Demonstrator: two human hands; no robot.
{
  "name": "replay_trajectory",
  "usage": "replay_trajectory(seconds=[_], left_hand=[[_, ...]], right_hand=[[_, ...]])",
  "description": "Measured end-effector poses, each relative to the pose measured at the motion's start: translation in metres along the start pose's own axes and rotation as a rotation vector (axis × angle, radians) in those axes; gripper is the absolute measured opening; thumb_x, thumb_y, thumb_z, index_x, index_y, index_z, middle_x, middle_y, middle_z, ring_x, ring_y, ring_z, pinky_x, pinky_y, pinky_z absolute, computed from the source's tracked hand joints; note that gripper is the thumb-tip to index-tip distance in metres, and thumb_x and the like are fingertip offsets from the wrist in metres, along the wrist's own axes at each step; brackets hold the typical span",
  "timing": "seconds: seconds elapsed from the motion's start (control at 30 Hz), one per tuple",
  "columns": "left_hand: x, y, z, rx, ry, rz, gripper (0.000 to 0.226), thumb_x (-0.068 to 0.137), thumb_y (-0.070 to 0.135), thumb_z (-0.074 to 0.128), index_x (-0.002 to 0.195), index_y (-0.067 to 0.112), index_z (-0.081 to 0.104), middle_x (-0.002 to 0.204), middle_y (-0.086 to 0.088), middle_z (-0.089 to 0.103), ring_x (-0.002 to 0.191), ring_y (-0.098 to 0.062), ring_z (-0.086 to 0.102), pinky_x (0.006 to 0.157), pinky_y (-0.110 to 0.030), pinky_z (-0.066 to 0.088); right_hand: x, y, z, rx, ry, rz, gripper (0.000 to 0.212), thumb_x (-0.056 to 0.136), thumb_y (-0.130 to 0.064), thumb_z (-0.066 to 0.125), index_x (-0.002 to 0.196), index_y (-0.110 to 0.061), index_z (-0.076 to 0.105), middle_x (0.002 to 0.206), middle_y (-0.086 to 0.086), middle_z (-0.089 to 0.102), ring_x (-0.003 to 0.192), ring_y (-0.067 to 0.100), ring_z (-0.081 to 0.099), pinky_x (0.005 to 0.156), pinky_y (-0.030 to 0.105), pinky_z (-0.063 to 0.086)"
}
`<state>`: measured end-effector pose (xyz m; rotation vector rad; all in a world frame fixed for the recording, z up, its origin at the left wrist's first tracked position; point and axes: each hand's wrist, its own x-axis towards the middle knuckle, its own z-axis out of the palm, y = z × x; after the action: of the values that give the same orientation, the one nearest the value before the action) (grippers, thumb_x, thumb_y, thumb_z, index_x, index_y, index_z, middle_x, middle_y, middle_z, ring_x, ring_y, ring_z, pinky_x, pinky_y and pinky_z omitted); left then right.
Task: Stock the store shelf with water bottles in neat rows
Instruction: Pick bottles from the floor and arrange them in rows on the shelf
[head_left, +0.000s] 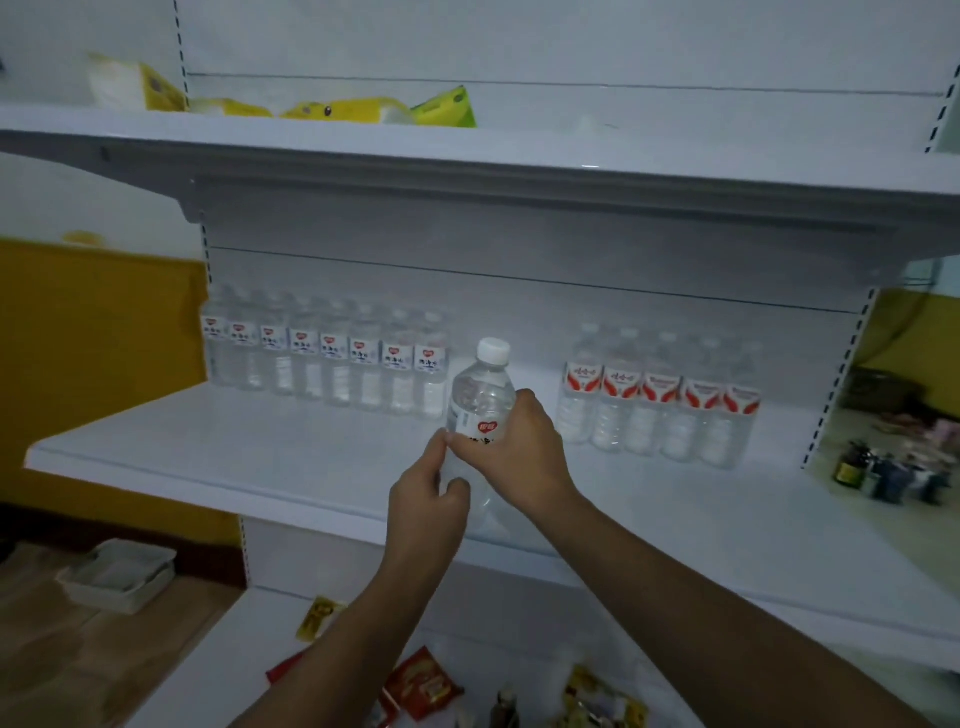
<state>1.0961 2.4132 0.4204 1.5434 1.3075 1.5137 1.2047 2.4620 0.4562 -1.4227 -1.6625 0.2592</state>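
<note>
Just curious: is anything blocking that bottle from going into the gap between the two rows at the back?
Nothing visible. Both hands hold the bottle before the gap; bare shelf lies between.

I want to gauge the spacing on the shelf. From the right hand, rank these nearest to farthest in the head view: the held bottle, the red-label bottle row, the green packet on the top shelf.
1. Held bottle, gripped by the right hand.
2. Red-label bottle row, to its right.
3. Green packet, on the shelf above.
</note>
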Motion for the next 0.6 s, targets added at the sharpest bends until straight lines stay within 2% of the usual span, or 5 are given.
replay_trajectory(seconds=[0.07,0.13,0.27,0.43,0.6], left_hand=[[0.013,-0.01,0.001,0.06,-0.05,-0.014,0.061,0.089,0.001,0.046,0.14,0.034,0.039,0.101,-0.016,0.066,0.074,-0.009,0.063,0.062,-0.014,0.05],[0.025,-0.022,0.001,0.125,-0.123,-0.008,0.06,0.092,0.006,0.047,0.144,0.032,0.036,0.122,-0.006,0.063,0.097,-0.012,0.062,0.078,-0.012,0.049],[0.045,-0.044,-0.001,0.242,-0.237,0.04,0.042,0.096,0.022,0.051,0.137,0.03,0.043,0.117,0.021,0.05,0.113,-0.006,0.054,0.076,0.007,0.031],[0.078,-0.088,0.002,0.671,-0.372,-0.058,0.068,0.09,0.055,0.049,0.145,0.02,0.034,0.147,0.008,0.039,0.135,-0.013,0.037,0.109,-0.022,0.028],[0.104,-0.111,0.002,0.847,-0.455,0.047,0.07,0.088,0.06,0.046,0.144,0.02,0.035,0.151,0.003,0.034,0.138,-0.014,0.03,0.113,-0.029,0.024]], right_hand=[[0.012,0.007,0.006,-0.042,-0.008,0.002,0.066,0.069,-0.055,0.079,0.113,-0.017,0.047,0.106,0.0,0.057,0.092,0.017,0.062,0.076,0.034,0.055],[0.025,0.016,0.015,-0.104,-0.026,0.014,0.067,0.068,-0.055,0.079,0.113,-0.017,0.047,0.105,0.0,0.057,0.092,0.017,0.061,0.076,0.034,0.054],[0.053,0.036,0.036,-0.163,-0.009,0.104,0.066,0.07,-0.056,0.077,0.113,-0.015,0.047,0.104,0.001,0.057,0.093,0.02,0.061,0.071,0.03,0.047],[0.098,0.05,0.069,-0.117,0.056,0.154,0.066,0.069,-0.054,0.079,0.111,-0.015,0.046,0.101,0.0,0.054,0.087,0.02,0.06,0.068,0.03,0.043],[0.158,0.065,0.11,-0.097,0.123,0.23,0.066,0.069,-0.049,0.08,0.112,-0.013,0.045,0.108,0.004,0.055,0.096,0.028,0.063,0.074,0.037,0.05]])
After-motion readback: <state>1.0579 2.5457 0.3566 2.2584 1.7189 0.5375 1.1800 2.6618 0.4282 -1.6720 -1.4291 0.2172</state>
